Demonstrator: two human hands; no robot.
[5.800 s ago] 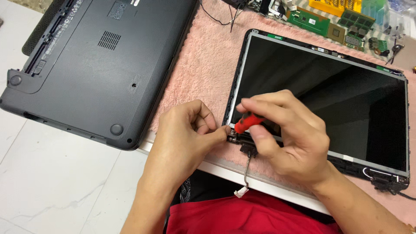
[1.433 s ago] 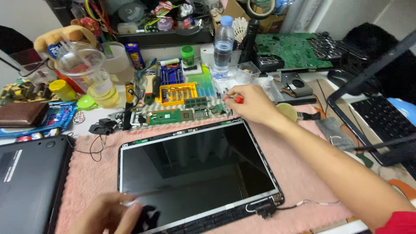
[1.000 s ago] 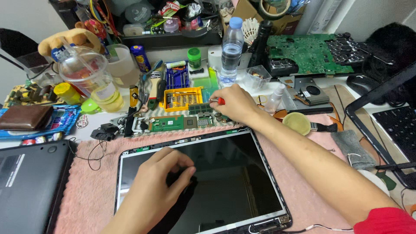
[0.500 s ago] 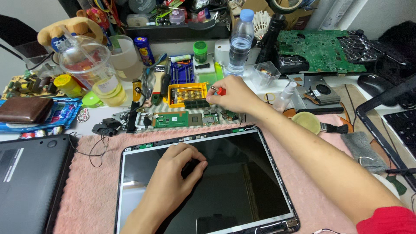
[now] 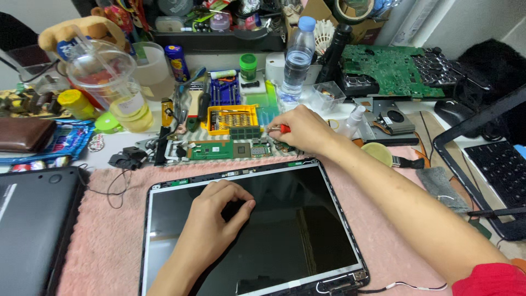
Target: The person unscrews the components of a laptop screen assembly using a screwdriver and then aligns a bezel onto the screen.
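Left hand (image 5: 216,211) rests curled, holding nothing, on the bare laptop screen panel (image 5: 274,219) lying on the pink mat (image 5: 109,235) (desk edge cluttered); right hand (image 5: 298,127) clamped on a red-handled screwdriver (image 5: 280,129) over the green circuit board (image 5: 219,149): leaning on the glass could crack it.

place: electronics repair bench
signs: bare circuit boards (image 5: 392,63), yellow screwdriver bit set (image 5: 230,118), stripped laptop screen panel (image 5: 307,219), laptop base (image 5: 33,225)
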